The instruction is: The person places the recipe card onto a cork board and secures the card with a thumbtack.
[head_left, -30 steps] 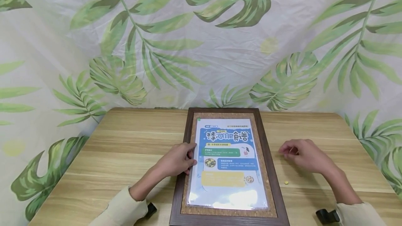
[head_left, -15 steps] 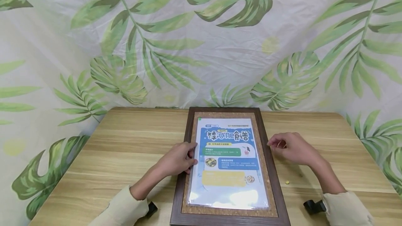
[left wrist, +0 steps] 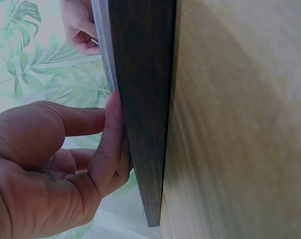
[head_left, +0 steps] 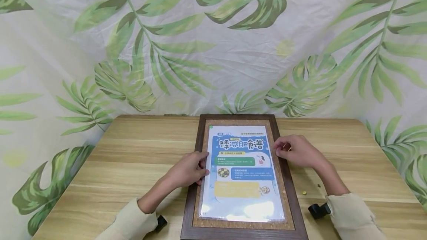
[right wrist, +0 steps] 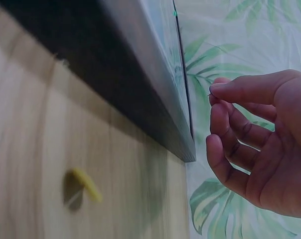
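A printed poster with blue, green and yellow panels lies on a framed cork board. At its upper left corner sits a green thumbtack. The fingers of my left hand press on the poster's left edge, with that hand beside the dark wooden frame. Over the board's right side, my right hand is close to the poster's upper right edge. Its thumb and index finger pinch a thumbtack, of which the thin pin shows; its head is mostly hidden by the fingertips.
A yellow thumbtack lies on the wooden table, right of the board and below my right hand. Behind the table hangs a leaf-patterned cloth. The board reaches the table's back edge.
My right hand has moved left, from above the table to over the board's right side at the poster's edge. The left hand and the poster stay where they were.
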### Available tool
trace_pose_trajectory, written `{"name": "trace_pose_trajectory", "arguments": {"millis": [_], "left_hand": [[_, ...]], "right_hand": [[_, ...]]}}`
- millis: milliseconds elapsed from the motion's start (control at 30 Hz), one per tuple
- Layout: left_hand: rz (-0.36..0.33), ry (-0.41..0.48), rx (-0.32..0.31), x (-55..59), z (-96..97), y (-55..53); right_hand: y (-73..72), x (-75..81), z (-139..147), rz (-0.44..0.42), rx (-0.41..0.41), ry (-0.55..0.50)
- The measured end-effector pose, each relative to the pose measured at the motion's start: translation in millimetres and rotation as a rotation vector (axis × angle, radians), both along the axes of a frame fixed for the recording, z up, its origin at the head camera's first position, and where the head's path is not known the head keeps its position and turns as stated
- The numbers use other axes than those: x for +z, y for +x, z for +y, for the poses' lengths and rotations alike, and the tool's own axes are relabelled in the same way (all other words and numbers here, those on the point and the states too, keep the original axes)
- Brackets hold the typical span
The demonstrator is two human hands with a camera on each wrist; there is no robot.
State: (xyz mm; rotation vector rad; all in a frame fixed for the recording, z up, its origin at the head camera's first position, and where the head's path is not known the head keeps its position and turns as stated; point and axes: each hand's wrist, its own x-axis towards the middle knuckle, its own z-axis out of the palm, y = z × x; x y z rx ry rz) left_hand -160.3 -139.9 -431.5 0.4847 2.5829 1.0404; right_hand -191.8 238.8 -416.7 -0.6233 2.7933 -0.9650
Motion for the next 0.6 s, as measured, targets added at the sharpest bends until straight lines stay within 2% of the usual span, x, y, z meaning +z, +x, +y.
{"name": "trace_pose_trajectory", "arguments": {"millis": [400,600], "left_hand": [[-0.009,0.003,0.006,2.4,-0.2,1.0],[-0.011,0.004,0.005,2.8,0.5,0.5]], "right_hand": [[-16.6,-6.3,-19,-0.052,-0.038,-0.050],[-24.1,-7.7,-23,-0.052,-0.048,-0.059]]}}
